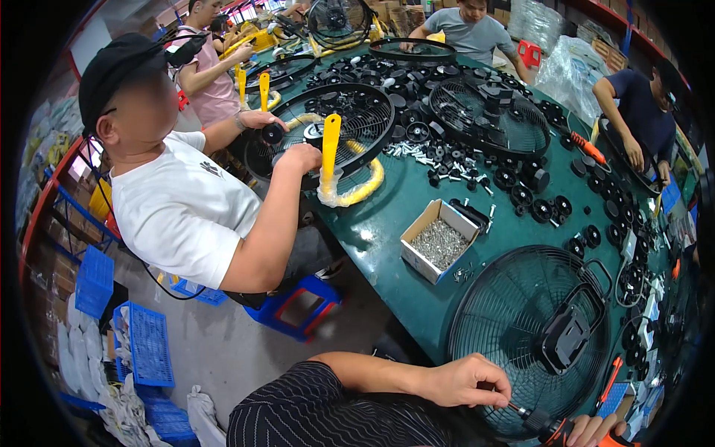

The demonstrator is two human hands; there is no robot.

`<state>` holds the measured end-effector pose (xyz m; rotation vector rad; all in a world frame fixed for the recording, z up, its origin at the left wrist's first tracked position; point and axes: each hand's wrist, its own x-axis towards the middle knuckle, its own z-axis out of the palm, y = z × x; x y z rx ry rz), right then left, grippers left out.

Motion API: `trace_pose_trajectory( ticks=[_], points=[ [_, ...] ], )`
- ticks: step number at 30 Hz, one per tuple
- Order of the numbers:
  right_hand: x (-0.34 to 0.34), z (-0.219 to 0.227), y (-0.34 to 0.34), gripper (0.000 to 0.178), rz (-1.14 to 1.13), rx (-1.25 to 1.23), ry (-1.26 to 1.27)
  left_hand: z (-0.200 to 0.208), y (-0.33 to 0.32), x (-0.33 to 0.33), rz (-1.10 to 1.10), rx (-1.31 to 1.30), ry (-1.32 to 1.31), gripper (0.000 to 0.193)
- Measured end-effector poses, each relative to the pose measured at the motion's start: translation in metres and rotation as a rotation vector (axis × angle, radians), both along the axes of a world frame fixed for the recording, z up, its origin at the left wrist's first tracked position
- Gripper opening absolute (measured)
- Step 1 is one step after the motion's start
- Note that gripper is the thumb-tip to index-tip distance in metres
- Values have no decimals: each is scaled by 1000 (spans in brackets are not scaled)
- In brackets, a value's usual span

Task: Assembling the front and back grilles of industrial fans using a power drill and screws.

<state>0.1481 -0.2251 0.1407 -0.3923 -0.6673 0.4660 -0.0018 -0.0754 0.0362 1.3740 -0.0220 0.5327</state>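
My left hand (471, 381) is closed in a pinch over the near edge of a round black fan cage (491, 313), which lies on the green table. Its fingertips meet the tip of the bit on an orange-and-black power screwdriver (542, 425). Whatever small piece they pinch is too small to make out. At the lower edge my right hand (592, 430), partly cut off, is wrapped round the screwdriver's body. A black motor housing with a bracket (570, 335) sits in the middle of the cage.
An open box of screws (441, 242) stands beyond the cage on the green table (365, 249). Black knobs and loose bolts (462, 164) spread behind it. A co-worker in white (190, 201) works at another fan at left. A blue stool (298, 309) stands below.
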Motion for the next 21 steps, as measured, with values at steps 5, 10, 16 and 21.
trace_pose_trajectory(
  ticks=[5,10,16,21],
  points=[
    [-2,-1,0,41,-55,-37,1,2,-4,-2,69,49,13,14],
    [0,1,-1,41,-15,-24,52,-2,-6,-5,0,41,14,14],
    [9,-5,-18,39,38,-3,71,4,-15,-2,-22,66,24,13],
    [21,-10,-38,44,38,31,-60,25,-18,9,81,263,77,12]
  ],
)
